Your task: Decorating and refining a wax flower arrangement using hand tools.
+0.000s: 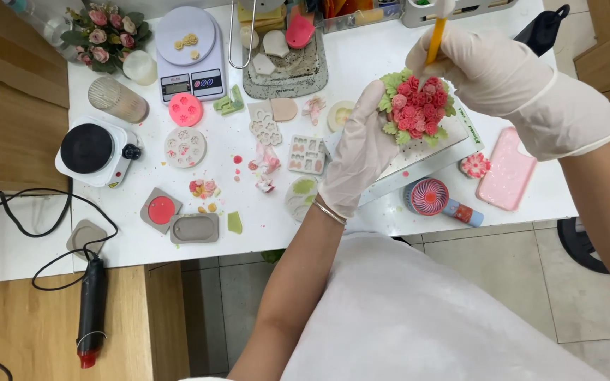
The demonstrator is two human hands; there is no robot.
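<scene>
My left hand [358, 152], in a white glove, holds up a small bouquet-shaped piece of red and pink roses with green leaves [418, 107] above the white table [375, 53]. My right hand [485, 67], also gloved, grips a thin yellow-handled tool [435, 39] pointed down at the top of the roses. A white board [425, 159] lies on the table just under the bouquet.
Silicone moulds [306, 154], a pink round mould [186, 109], a kitchen scale [188, 53], a small hot plate [93, 149], a tray [287, 63], a pink phone case [508, 169] and a handheld fan [435, 199] cover the table. A heat gun [92, 310] lies on the wooden bench at left.
</scene>
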